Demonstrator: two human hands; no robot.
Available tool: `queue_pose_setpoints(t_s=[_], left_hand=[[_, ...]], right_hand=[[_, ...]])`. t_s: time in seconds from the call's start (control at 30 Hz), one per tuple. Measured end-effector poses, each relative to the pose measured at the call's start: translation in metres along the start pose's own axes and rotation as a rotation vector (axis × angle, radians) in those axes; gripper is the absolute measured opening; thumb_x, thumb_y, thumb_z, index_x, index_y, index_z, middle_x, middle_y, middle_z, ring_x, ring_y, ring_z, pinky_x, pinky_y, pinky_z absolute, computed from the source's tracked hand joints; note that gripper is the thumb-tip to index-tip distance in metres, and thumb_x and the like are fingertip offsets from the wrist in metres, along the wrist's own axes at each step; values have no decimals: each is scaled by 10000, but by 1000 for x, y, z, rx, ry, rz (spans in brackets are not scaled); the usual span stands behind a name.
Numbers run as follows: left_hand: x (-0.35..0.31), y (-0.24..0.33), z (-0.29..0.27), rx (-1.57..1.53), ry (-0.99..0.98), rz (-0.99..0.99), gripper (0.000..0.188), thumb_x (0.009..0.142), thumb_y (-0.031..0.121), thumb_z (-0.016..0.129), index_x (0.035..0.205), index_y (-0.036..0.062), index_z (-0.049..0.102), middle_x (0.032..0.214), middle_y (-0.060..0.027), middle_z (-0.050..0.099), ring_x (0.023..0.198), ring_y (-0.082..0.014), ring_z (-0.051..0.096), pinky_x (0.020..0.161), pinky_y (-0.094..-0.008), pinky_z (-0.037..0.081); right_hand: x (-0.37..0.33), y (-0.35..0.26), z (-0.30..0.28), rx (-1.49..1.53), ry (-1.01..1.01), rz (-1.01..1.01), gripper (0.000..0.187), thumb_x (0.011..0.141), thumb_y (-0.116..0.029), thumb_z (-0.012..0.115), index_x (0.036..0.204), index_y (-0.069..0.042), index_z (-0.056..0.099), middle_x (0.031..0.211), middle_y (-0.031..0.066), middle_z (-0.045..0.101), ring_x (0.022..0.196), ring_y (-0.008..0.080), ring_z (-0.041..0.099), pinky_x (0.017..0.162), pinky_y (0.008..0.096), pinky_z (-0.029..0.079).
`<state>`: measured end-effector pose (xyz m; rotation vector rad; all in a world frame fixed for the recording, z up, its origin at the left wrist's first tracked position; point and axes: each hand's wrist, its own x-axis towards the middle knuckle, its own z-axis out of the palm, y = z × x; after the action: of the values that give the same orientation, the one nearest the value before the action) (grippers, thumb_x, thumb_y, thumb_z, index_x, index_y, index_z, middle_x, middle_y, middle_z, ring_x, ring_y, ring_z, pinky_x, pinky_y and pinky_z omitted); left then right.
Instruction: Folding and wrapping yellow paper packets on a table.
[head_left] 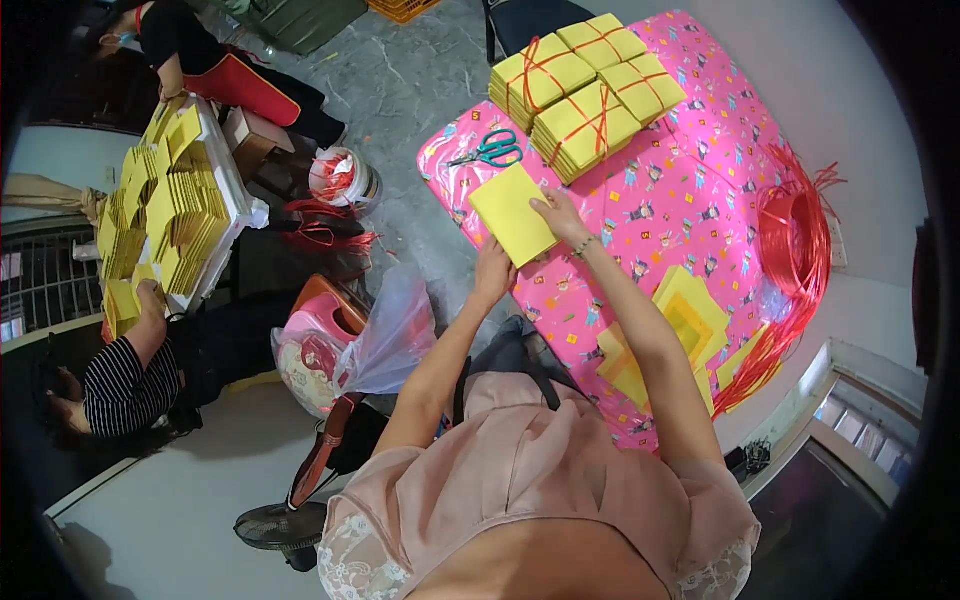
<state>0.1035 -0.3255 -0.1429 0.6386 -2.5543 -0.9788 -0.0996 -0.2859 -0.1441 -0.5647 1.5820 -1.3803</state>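
Note:
A flat rectangular stack of yellow paper [512, 212] lies at the near left edge of the pink table, between my hands. My left hand [494, 272] grips its near left edge, with the fingers partly hidden beneath it. On its right edge, my right hand [563, 217] is closed with the thumb on top. Just beyond the stack lie green-handled scissors [497, 149]. Several yellow paper bundles [585, 130] tied with red ribbon stand together at the far side. How many sheets are between my hands I cannot tell.
The table wears a pink patterned cover [640, 215]. Red ribbon [792, 240] hangs coiled at its right edge, near loose yellow sheets [690, 325]. Left stand a white bucket [345, 180], a pink stool [318, 335] and a fan [280, 530]. Two co-workers handle yellow paper stacks [160, 215] at another table.

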Motion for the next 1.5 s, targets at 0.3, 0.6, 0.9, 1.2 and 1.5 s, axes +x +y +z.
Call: queue_pose_setpoints(t_s=[0.3,0.6,0.9,1.2,1.5], left_hand=[[1,1,-15,109,-56,111,467,838,154,642,1289,49,582,1363,-228,500,1329,-428,409,1161,-530,294],[20,16,-16,151,105,13,656,799,223,685,1364,-30,468,1488,-283,334,1418,-469,270,1168,-546,253],[7,-9,-18,280,-94,-185,851,739,347,731,1457,30,402,1531,-219,323,1462,-424,205,1162,-616,164],[-1,-16,-20,217,-96,-181,765,869,376,610,1489,9,353,1570,-210,275,1495,-406,150,1186,-583,140],[-12,-12,-19,-67,290,-140,742,911,262,599,1511,-24,270,1572,-271,235,1476,-435,195,1204,-505,180]], right_hand=[[17,4,1,-11,-76,67,246,955,-168,655,1119,7,599,987,64,671,885,127,631,767,290,521],[14,27,-43,-50,-43,69,232,971,-169,642,1114,5,588,973,38,666,861,96,613,755,268,512],[7,3,4,78,-101,85,255,976,-154,629,1168,7,583,983,38,670,877,105,618,770,272,513],[18,23,8,-420,27,-72,326,920,-251,671,1124,-4,607,1011,142,698,929,236,675,831,362,513],[9,9,17,-524,115,-46,357,914,-306,666,1146,-41,603,1073,163,699,1004,332,676,861,417,510]])
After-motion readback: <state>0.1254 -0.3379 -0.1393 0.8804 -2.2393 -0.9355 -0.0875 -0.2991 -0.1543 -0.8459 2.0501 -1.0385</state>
